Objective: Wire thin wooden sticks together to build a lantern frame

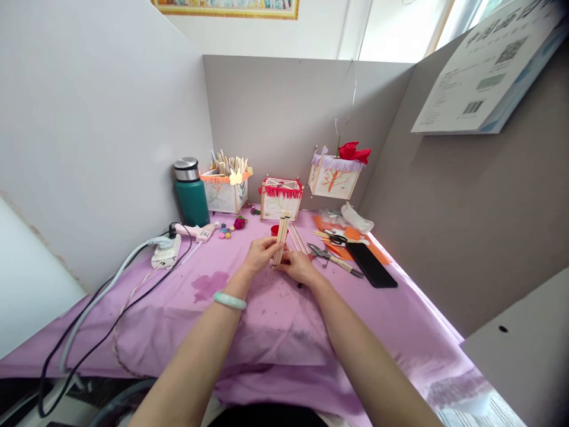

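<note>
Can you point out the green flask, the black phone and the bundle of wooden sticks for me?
green flask (pixel 192 201), head view, on the middle of its green body.
black phone (pixel 370 264), head view, on the middle of its dark screen.
bundle of wooden sticks (pixel 281 234), head view, on the shafts above both hands.

1 head-worn camera looked forward and down from close above the purple-covered table (pixel 400 332), with both forearms reaching in from the bottom edge toward the grey partition walls (pixel 284 112) enclosing the far side.
</note>
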A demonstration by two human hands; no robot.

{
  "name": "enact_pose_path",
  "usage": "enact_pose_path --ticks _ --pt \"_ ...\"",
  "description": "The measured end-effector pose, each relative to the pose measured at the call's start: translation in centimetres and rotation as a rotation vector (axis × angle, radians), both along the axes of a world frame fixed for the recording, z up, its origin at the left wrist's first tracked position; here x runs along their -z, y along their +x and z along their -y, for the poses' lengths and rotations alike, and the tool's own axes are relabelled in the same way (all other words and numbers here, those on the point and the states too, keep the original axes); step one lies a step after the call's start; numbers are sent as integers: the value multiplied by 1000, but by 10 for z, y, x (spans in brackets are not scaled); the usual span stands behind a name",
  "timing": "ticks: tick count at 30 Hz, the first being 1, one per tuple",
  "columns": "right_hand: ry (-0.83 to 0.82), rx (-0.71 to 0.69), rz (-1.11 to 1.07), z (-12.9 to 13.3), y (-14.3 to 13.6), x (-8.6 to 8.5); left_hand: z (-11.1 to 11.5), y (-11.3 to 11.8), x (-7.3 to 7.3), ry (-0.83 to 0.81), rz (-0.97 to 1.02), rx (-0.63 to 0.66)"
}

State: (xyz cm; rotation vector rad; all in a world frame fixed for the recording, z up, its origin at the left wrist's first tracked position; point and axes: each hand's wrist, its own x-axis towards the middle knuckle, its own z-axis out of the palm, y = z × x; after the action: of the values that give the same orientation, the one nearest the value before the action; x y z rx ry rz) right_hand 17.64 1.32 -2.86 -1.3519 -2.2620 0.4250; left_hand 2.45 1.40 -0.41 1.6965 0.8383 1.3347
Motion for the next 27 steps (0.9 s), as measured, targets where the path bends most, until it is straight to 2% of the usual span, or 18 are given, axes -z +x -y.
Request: enact_pose_path --ticks 5,9,11,17,20,24,27 --pt "39 -20 113 3 2 -7 -3 -2 1 43 24 -29" --pt "54 4 153 3 2 -5 -5 -1 4 -77 94 -2" --pt "25 15 132 1 1 -3 -5 0 5 -110 112 12" --pt "-2 7 1 -2 1 0 -1 3 4 -66 92 16" --pt "-26 18 -27 -2 0 -1 0 2 3 -113 126 0" --pt "-16 4 -41 1 -1 -1 -3 -4 2 -254 314 -83" --pt "-37 -24 -170 4 -3 -2 -6 -11 0 -351 525 -160"
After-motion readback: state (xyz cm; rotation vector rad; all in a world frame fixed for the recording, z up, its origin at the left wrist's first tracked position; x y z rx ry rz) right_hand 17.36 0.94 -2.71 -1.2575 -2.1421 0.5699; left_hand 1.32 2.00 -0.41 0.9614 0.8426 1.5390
